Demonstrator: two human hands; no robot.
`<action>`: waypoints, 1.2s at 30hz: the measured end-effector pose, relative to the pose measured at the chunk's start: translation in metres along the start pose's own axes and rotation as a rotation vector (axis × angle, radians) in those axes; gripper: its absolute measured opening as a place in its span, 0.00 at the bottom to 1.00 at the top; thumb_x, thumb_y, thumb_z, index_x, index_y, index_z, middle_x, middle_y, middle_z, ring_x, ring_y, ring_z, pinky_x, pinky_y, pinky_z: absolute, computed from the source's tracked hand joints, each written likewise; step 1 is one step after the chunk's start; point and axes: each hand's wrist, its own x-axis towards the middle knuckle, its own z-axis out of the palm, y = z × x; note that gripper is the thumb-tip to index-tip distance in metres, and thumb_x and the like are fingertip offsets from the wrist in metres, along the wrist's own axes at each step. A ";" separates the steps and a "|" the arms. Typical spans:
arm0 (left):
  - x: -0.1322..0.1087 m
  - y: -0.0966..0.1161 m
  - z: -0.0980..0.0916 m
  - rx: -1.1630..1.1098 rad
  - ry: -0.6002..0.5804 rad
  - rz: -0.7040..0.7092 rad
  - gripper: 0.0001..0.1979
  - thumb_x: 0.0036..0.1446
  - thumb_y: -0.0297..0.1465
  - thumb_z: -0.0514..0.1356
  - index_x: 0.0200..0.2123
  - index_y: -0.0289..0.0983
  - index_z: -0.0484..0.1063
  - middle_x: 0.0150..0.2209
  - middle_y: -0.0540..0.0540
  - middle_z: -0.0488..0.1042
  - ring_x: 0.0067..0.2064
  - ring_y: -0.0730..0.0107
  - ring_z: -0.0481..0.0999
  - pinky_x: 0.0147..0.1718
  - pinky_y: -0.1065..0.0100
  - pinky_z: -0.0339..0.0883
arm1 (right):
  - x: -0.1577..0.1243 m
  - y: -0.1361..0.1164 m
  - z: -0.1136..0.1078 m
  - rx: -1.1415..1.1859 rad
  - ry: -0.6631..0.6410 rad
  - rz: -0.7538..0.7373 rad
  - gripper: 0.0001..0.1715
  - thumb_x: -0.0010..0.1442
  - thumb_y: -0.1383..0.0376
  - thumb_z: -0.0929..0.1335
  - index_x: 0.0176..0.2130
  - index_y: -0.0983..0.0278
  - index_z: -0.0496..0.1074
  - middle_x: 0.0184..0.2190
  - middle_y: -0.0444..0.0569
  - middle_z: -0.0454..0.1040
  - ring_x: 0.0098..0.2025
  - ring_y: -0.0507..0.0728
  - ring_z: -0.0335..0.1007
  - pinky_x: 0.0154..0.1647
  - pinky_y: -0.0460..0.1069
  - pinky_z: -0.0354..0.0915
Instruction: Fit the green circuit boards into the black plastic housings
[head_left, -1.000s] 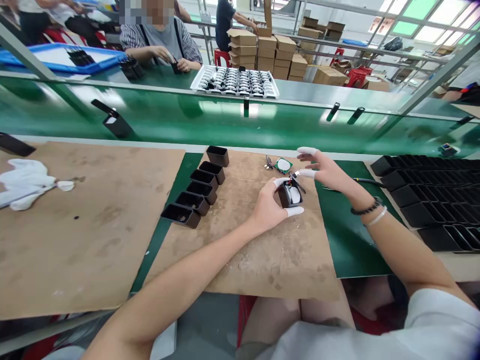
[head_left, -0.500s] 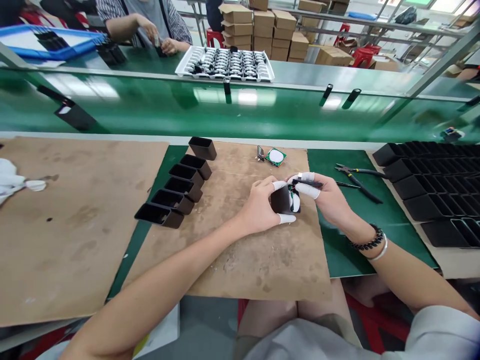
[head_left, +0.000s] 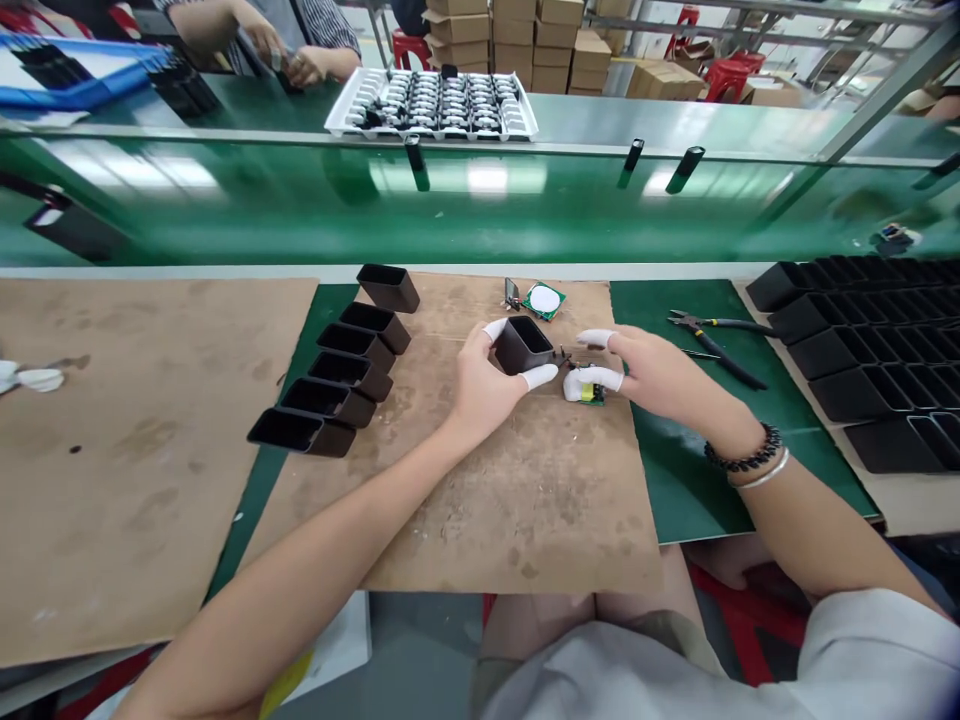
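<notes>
My left hand (head_left: 491,385), with white finger cots on thumb and finger, is closed around a black plastic case (head_left: 523,345) whose opening faces up. Just right of the case, a small circuit board (head_left: 589,392) with a yellow part rests on the cardboard. Dark wires run between the board and the case's lower edge. My right hand (head_left: 637,375), also in white finger cots, has thumb and forefinger spread, the thumb over the board. Beyond the case lie another green board with a white disc (head_left: 544,300) and a small metal piece (head_left: 511,293).
Several empty black cases (head_left: 322,400) form a slanted row on the left. Cutting pliers (head_left: 716,345) lie on the green mat at right, beside rows of black cases (head_left: 862,340). A green conveyor belt (head_left: 300,220) runs behind. Across it, a person works near a white tray (head_left: 431,105).
The case has moved left and away from me, and now its opening faces up. The board has come down beside it. My right fingers have spread apart and released a dark piece.
</notes>
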 end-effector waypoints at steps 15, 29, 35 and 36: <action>0.003 -0.002 -0.003 -0.027 0.088 -0.009 0.32 0.39 0.38 0.78 0.47 0.36 0.75 0.46 0.43 0.77 0.49 0.57 0.76 0.53 0.55 0.71 | 0.009 -0.005 -0.009 0.937 -0.192 0.359 0.26 0.48 0.51 0.79 0.44 0.63 0.81 0.40 0.52 0.82 0.44 0.65 0.79 0.50 0.59 0.74; -0.013 0.015 -0.002 0.055 -0.108 0.266 0.31 0.43 0.35 0.78 0.51 0.38 0.75 0.45 0.45 0.76 0.49 0.58 0.77 0.51 0.58 0.73 | 0.005 -0.023 0.011 1.374 0.251 0.170 0.28 0.42 0.57 0.84 0.42 0.57 0.78 0.47 0.48 0.82 0.58 0.68 0.76 0.60 0.65 0.73; -0.016 0.022 -0.004 0.098 -0.182 0.355 0.32 0.44 0.32 0.77 0.53 0.39 0.75 0.47 0.44 0.77 0.51 0.55 0.78 0.54 0.55 0.72 | -0.004 -0.030 0.021 1.200 0.379 0.020 0.42 0.35 0.53 0.87 0.48 0.55 0.76 0.52 0.50 0.80 0.60 0.68 0.73 0.61 0.62 0.73; -0.017 0.023 -0.004 0.098 -0.189 0.372 0.32 0.44 0.32 0.77 0.53 0.38 0.75 0.46 0.44 0.77 0.50 0.55 0.78 0.54 0.56 0.72 | -0.005 -0.029 0.023 1.174 0.387 0.011 0.43 0.35 0.52 0.87 0.48 0.55 0.76 0.52 0.50 0.79 0.59 0.67 0.74 0.60 0.62 0.74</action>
